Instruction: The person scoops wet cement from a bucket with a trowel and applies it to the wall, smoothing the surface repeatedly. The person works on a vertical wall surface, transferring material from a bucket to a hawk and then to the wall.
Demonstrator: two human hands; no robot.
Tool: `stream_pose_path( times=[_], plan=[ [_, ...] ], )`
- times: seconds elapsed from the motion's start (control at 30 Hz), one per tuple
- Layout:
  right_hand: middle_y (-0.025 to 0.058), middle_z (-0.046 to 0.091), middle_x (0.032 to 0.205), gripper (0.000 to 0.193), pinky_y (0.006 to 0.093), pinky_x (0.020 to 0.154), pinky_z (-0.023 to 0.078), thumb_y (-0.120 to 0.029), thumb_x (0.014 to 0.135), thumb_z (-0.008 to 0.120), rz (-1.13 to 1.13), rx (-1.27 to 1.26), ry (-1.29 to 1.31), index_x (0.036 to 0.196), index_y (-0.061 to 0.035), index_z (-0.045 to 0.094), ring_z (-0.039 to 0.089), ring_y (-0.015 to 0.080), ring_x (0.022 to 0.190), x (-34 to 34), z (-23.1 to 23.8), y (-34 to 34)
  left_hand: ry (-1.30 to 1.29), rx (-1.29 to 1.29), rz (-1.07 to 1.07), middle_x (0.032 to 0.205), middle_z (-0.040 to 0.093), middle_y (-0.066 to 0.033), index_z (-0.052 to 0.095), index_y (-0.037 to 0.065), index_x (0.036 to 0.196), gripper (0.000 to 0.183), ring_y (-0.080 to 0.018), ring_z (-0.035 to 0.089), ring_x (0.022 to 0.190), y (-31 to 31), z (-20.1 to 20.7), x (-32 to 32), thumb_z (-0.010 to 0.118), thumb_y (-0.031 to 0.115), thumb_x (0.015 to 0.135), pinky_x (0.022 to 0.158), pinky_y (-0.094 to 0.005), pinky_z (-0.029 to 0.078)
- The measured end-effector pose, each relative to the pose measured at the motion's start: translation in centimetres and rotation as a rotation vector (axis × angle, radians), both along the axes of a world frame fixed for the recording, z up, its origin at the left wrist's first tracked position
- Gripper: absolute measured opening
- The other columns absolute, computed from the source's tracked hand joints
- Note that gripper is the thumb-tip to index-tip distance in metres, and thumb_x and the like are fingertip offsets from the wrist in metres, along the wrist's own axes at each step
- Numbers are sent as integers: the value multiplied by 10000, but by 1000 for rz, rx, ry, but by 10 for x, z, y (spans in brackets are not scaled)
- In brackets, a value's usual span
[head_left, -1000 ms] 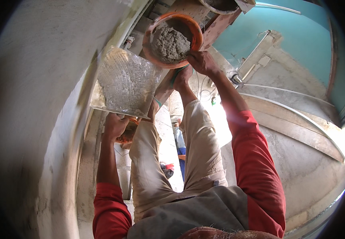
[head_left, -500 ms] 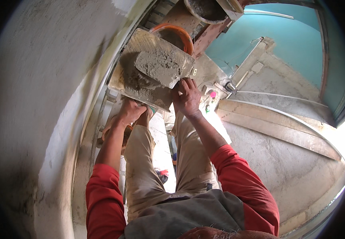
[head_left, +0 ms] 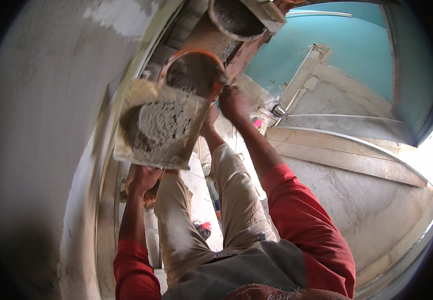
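Observation:
My left hand (head_left: 145, 179) is closed at the near edge of a flat plasterer's hawk (head_left: 135, 95), holding it up from below; its grip is mostly hidden under the board. A pile of wet grey mortar (head_left: 164, 122) lies on the board. My right hand (head_left: 234, 105) is closed on a trowel (head_left: 221, 81), seen almost edge-on and blurred, at the right rim of an orange bucket (head_left: 196, 51). Grey mortar fills part of this bucket, just beyond the hawk.
A second round tub (head_left: 239, 22) with grey mix stands farther off, beside a wooden beam (head_left: 246, 52). A plastered wall (head_left: 41, 140) runs close along my left. On the right are long planks (head_left: 341, 155) and a white pipe (head_left: 366, 145). My feet are on a narrow, high support.
The hawk has moved left and nearer, uncovering more of the orange bucket. My right hand has lifted the trowel off the board and carried it to the bucket's rim.

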State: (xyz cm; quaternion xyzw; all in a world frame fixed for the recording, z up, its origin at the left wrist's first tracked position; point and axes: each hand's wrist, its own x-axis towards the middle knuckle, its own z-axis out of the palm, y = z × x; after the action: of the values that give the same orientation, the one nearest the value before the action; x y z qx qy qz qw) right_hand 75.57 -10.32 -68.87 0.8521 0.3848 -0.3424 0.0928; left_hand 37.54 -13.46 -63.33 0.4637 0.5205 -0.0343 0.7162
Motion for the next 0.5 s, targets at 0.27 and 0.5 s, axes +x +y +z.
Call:
stream_pose_path(
  times=[0.27,0.5],
  plan=[
    [283,630,1190,667,536,871,530,-418,889,692,-82,452,-140,1330,43,500,642,453,1082,127,-47,95,66,50,-120,1202,694,-122,662,4,1204,342,-254,635,1135,15,24,-5,688,72,870,1006,-389,461],
    [205,495,1478,764,510,1082,442,-416,825,732,319,206,-249,1459,-76,476,525,403,1325,295,-81,194,194,1,-143,1113,713,-137,690,16,1120,298,-303,653,1045,-5,40,-8,700,118,841,965,-413,481]
  ],
)
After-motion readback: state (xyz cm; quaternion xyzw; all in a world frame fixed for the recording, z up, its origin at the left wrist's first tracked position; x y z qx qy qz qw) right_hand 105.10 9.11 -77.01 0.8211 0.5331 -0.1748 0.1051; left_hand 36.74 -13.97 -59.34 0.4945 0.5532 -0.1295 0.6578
